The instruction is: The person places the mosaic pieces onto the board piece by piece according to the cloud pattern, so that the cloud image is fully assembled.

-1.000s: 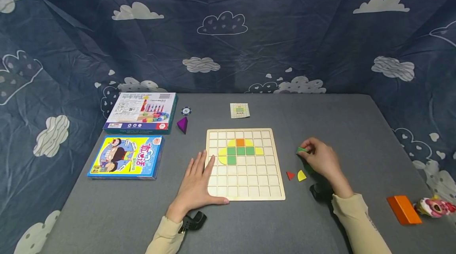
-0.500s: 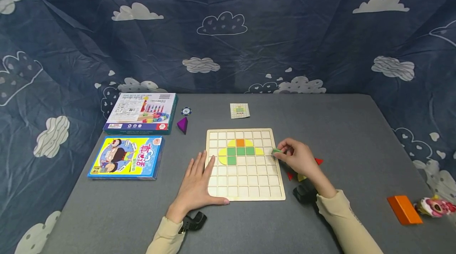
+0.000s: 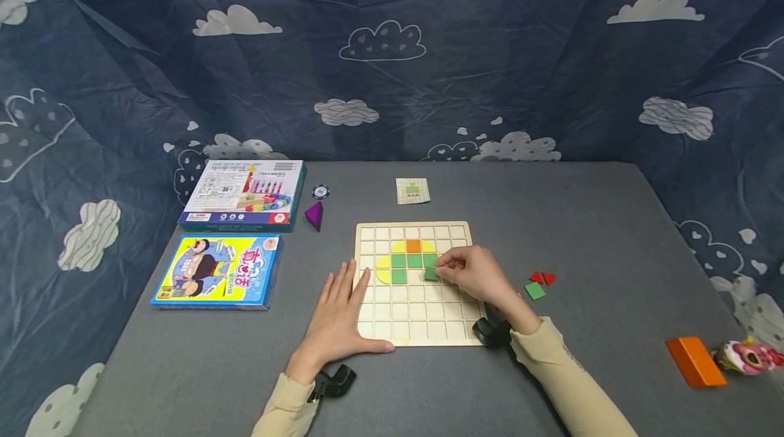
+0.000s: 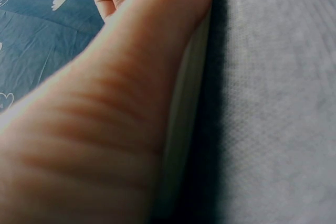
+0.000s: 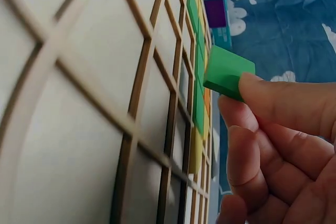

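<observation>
My right hand (image 3: 480, 279) pinches a green square tile (image 5: 226, 72) between thumb and fingers. It holds the tile tilted close over the wooden grid board (image 3: 422, 328), just below the right end of a row of green tiles (image 3: 414, 260). Another green tile (image 3: 399, 276) lies under that row's left end. An orange square tile (image 3: 413, 246) sits above the row's middle, with yellow rounded tiles (image 3: 382, 268) around the pattern. My left hand (image 3: 335, 318) rests flat with spread fingers on the board's left edge, its thumb along the front edge.
Right of the board lie two red triangles (image 3: 535, 278) and a green square (image 3: 535, 290). Behind it is a pattern card (image 3: 413, 190). Two boxes (image 3: 214, 270), a purple piece (image 3: 314, 215) and a round chip (image 3: 320, 191) are left; an orange block (image 3: 695, 362) and figurine (image 3: 748, 357) are far right.
My right hand has carried the green tile leftward from the table onto the board's area. The red triangles and another green square show where it was. My left hand has stayed put.
</observation>
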A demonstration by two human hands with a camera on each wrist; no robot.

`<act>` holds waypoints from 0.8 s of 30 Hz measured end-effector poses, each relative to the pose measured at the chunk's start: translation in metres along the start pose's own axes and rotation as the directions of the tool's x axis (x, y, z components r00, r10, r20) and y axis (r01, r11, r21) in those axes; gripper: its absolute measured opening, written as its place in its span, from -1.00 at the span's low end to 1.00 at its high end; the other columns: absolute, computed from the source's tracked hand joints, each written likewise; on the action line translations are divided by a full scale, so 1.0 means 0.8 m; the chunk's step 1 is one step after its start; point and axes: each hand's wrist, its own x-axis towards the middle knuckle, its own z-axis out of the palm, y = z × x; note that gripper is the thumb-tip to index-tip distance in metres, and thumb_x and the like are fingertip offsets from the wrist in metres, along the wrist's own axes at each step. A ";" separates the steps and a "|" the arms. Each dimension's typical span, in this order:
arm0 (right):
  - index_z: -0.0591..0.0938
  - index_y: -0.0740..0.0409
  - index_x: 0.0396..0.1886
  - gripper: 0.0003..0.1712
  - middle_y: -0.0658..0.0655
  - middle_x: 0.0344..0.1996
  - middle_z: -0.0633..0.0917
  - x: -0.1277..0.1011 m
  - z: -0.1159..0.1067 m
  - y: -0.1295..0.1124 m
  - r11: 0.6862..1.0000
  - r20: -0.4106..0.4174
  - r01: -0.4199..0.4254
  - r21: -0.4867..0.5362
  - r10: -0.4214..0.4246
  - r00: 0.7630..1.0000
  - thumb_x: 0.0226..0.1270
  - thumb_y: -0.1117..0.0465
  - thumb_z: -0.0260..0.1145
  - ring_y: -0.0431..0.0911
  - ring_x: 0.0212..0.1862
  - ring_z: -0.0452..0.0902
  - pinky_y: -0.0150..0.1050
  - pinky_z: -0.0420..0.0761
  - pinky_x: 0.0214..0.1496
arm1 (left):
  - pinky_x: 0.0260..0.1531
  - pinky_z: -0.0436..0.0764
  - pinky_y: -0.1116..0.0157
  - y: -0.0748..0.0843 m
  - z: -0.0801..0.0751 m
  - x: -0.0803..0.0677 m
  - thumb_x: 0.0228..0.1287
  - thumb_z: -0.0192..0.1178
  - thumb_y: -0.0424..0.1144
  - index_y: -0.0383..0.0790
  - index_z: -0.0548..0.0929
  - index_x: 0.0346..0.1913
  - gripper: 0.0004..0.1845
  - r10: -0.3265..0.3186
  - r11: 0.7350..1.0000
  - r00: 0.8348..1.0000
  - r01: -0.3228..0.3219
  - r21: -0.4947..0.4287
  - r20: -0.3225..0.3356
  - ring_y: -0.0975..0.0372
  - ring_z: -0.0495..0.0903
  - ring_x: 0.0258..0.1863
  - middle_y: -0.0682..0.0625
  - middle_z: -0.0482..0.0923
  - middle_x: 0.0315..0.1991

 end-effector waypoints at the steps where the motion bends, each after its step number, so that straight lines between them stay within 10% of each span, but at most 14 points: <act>1: 0.75 0.11 -0.42 -0.95 -0.10 -0.63 0.60 0.001 0.002 -0.001 1.000 0.003 0.005 -0.008 -0.005 1.000 0.11 0.25 0.46 -0.19 -0.63 0.35 -0.32 0.35 -0.56 | 0.37 -0.28 0.09 0.000 0.000 0.000 -0.32 0.16 0.62 -0.19 -0.06 0.51 0.39 0.001 1.000 1.000 -0.001 0.000 0.002 0.05 -0.33 0.46 -0.20 -0.28 0.50; 24: 0.72 0.05 -0.46 -0.96 -0.15 -0.58 0.60 0.017 0.025 -0.020 0.991 0.058 0.052 -0.126 -0.045 0.997 0.11 0.20 0.44 -0.26 -0.53 0.43 -0.27 0.43 -0.43 | 0.37 -0.27 0.08 0.001 0.000 0.000 -0.33 0.16 0.62 -0.20 -0.05 0.51 0.40 -0.003 1.000 1.000 0.003 0.002 0.001 0.03 -0.31 0.46 -0.21 -0.28 0.50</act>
